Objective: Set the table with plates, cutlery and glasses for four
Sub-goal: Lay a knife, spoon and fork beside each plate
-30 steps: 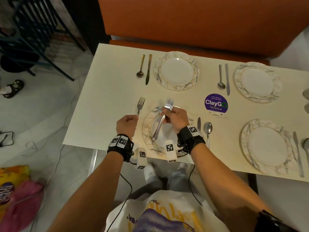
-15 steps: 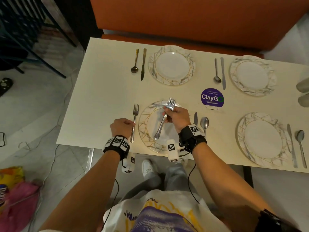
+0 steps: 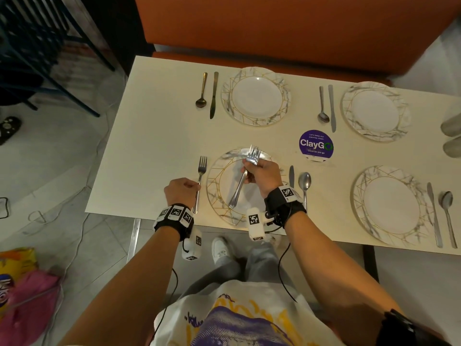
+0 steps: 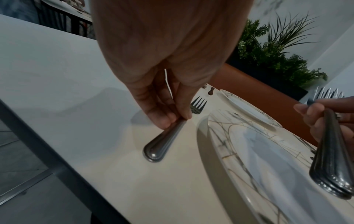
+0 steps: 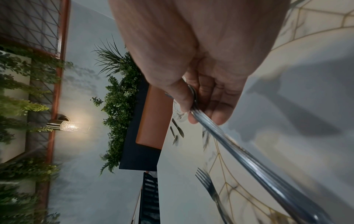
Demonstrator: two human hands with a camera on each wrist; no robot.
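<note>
Head view: two grey glasses point(image 3: 452, 136) are cut off by the right edge, too blurred to be made out well. The near-left plate point(image 3: 217, 186) is partly covered by the right hand point(image 3: 262, 174), which is closed round a bundle of forks point(image 3: 243, 179) held tilted above it, tines far. The left hand point(image 3: 180, 192) is curled, its fingertips pinching the handle of a single fork point(image 3: 200, 182) that lies on the bench point(image 3: 154, 146) just left of that plate. A knife point(image 3: 291, 173) is half hidden behind the right wrist, beside a spoon point(image 3: 304, 182).

Left wrist view: the fork's point(image 4: 164, 141) middle is hidden by the pinching fingers point(image 4: 162, 116); its handle end is seen resting on the bench.

Right wrist view: the bundle's point(image 5: 249, 160) tines are hidden inside the fist; how many forks are held cannot be told. The laid fork point(image 5: 207, 184) is seen blurred beside the plate rim.
</note>
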